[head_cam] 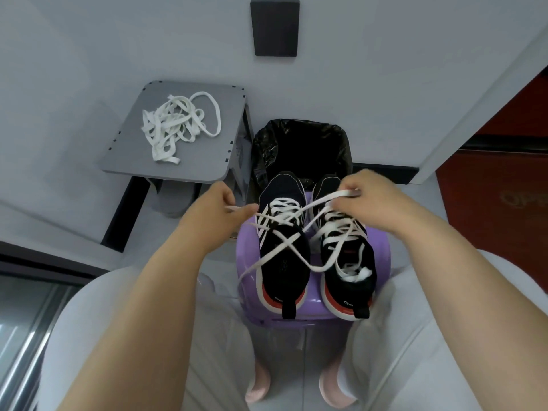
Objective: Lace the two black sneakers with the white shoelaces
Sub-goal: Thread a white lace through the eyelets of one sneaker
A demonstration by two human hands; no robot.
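Spare laces (178, 126) heaped on tabletop (127, 155), out of the way. Left hand (218, 204) pinches lace (284, 241) end, drawn sideways, likely for tension. Sneakers (284, 262) paired on stool (384, 262), heels toward the person. Right hand (367, 194) pinches the other strand over the right sneaker (360, 256).

sneakers (292, 264) – black knit cloth, matt; soles smooth | shoelaces (284, 203) – flat white woven cloth, matt | stool (382, 247): purple plastic, glossy | bin liner (267, 149): thin black plastic, crinkled, shiny | table (133, 155): grey top, smooth, matt
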